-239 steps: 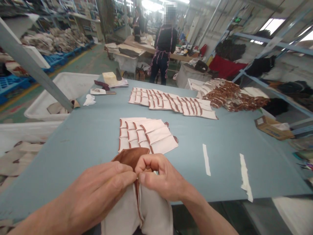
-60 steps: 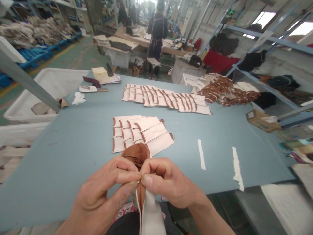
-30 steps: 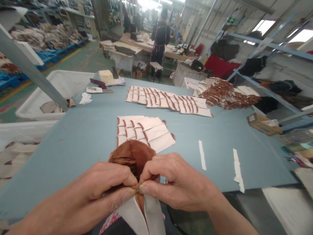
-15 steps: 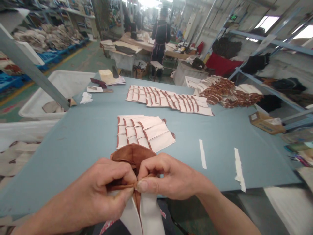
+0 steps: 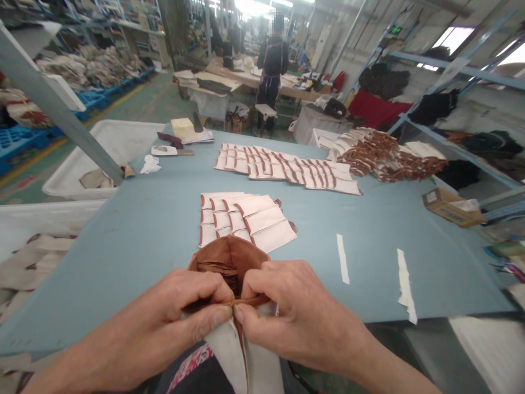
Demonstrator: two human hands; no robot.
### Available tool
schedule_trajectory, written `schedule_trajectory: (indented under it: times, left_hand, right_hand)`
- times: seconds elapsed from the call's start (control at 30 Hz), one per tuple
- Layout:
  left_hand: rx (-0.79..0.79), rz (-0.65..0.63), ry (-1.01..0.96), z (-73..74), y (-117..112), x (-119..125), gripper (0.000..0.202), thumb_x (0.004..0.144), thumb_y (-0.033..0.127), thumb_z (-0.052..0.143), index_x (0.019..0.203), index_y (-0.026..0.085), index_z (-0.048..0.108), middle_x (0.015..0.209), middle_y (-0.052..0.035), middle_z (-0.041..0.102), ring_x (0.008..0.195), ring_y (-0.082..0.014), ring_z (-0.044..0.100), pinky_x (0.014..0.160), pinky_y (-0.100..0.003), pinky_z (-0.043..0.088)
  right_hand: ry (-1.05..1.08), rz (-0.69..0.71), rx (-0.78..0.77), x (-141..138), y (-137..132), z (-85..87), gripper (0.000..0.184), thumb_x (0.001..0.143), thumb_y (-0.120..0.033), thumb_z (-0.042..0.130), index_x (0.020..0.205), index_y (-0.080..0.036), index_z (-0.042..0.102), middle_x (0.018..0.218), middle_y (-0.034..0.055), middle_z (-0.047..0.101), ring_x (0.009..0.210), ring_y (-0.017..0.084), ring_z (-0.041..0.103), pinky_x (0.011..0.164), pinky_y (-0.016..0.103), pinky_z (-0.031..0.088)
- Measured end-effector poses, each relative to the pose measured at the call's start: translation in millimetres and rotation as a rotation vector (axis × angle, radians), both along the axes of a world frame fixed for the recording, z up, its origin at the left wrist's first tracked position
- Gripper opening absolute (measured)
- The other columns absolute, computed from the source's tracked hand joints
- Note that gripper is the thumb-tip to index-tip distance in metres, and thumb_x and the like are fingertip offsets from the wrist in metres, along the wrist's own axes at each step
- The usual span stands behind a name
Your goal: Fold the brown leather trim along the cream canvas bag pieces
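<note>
My left hand (image 5: pixel 172 320) and my right hand (image 5: pixel 295 314) meet at the near edge of the blue table (image 5: pixel 123 235), both pinched shut on a stack of white fabric pieces with brown trim (image 5: pixel 229 268). The brown ends fan open above my thumbs; the white part (image 5: pixel 246 355) hangs down between my wrists. Just beyond lies a small overlapped group of finished white pieces (image 5: pixel 246 221) on the table. Farther back runs a long row of the same pieces (image 5: pixel 287 169).
A heap of brown-trimmed pieces (image 5: pixel 385 156) sits at the back right. Two white tape strips (image 5: pixel 342 257) lie on the table right of my hands. A cardboard box (image 5: pixel 453 207) sits at the right edge, white bins (image 5: pixel 110 145) at the left. A person (image 5: pixel 271 65) stands at a far table.
My hands stay pinched on the stack at the same spot. The brown ends have spread open again compared with half a second ago.
</note>
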State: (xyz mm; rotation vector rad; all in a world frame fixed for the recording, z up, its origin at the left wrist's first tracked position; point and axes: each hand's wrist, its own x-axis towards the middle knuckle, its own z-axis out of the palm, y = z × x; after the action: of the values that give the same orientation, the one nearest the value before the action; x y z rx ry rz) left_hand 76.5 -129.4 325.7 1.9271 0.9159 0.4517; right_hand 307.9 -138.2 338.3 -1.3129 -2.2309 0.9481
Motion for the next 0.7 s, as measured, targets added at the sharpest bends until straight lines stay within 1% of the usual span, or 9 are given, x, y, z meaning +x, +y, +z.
schedule_trajectory:
  times: [0.1,0.17,0.23,0.33,0.43,0.5,0.6,0.67,0.7]
  left_hand:
    - [-0.066,0.039,0.023,-1.2,-1,0,0.032,0.103,0.036,0.058,0.076,0.021,0.064,0.069,0.0069,0.058,0.065,-0.0112,0.053,0.061,-0.021,0.038]
    - [-0.204,0.031,-0.015,-5.3,-1,1,0.037,0.101,0.041,0.063,0.071,0.021,0.057,0.066,0.0077,0.048,0.062,-0.0113,0.044,0.057,-0.023,0.032]
    - [-0.357,-0.019,-0.113,-11.3,1,2,0.04,0.099,0.046,0.067,0.07,0.021,0.052,0.066,0.0082,0.043,0.063,-0.0116,0.037,0.055,-0.024,0.028]
    - [-0.452,-0.091,-0.22,-18.5,3,4,0.04,0.097,0.048,0.068,0.072,0.022,0.051,0.068,0.0078,0.042,0.065,-0.0123,0.036,0.056,-0.026,0.027]
    - [-0.476,-0.148,-0.191,-20.2,-1,7,0.034,0.096,0.043,0.064,0.073,0.022,0.051,0.071,0.0065,0.046,0.067,-0.0134,0.04,0.059,-0.026,0.032]
    - [-0.406,-0.125,-0.104,-20.7,-10,8,0.03,0.095,0.034,0.06,0.071,0.023,0.047,0.069,0.0067,0.046,0.066,-0.0131,0.042,0.059,-0.025,0.034]
    - [-0.116,-0.004,0.02,-22.9,-30,6,0.031,0.095,0.021,0.056,0.069,0.024,0.039,0.064,0.0078,0.042,0.059,-0.0114,0.039,0.055,-0.024,0.031]
    - [0.085,0.072,0.002,-23.2,-43,5,0.031,0.096,0.019,0.054,0.07,0.024,0.038,0.063,0.0079,0.042,0.056,-0.0111,0.04,0.055,-0.025,0.031]
    - [0.168,0.094,-0.047,-22.5,-48,5,0.031,0.097,0.018,0.054,0.071,0.024,0.036,0.062,0.0081,0.041,0.054,-0.0111,0.04,0.054,-0.025,0.031]
  right_hand:
    - [-0.015,-0.03,0.062,-2,-7,-7.7,0.018,0.083,-0.019,0.072,0.07,-0.021,0.06,0.062,-0.0046,0.055,0.063,0.013,0.05,0.063,0.03,0.025]
    - [0.015,-0.018,0.089,-2,-11,-11.9,0.016,0.085,-0.017,0.072,0.073,-0.021,0.063,0.065,-0.004,0.061,0.065,0.013,0.055,0.065,0.029,0.027]
    - [0.05,0.015,0.114,0,-14,-14.7,0.015,0.087,-0.015,0.073,0.076,-0.021,0.065,0.068,-0.004,0.063,0.066,0.013,0.057,0.066,0.028,0.031]
    - [0.074,0.049,0.135,4,-20,-15.9,0.015,0.091,-0.013,0.072,0.079,-0.02,0.067,0.071,-0.0032,0.066,0.069,0.013,0.059,0.067,0.027,0.034]
    - [0.118,0.128,0.091,10,-26,-13.0,0.013,0.093,-0.011,0.07,0.084,-0.02,0.068,0.077,-0.0022,0.07,0.073,0.013,0.063,0.07,0.026,0.039]
    - [0.146,0.191,0.069,14,-28,-10.5,0.011,0.094,-0.01,0.068,0.088,-0.02,0.07,0.08,-0.0014,0.073,0.075,0.013,0.066,0.072,0.025,0.042]
    - [0.191,0.206,0.095,19,-25,-12.0,0.011,0.097,-0.011,0.066,0.093,-0.019,0.072,0.087,0.0012,0.078,0.082,0.015,0.069,0.078,0.026,0.044]
    - [0.289,0.187,0.097,21,-18,-19.4,0.011,0.099,-0.018,0.069,0.089,-0.019,0.072,0.086,0.0014,0.077,0.081,0.015,0.068,0.079,0.026,0.045]
    - [0.361,0.176,0.077,23,-13,-25.3,0.015,0.1,-0.024,0.071,0.085,-0.019,0.071,0.083,0.0009,0.075,0.079,0.015,0.066,0.077,0.026,0.046]
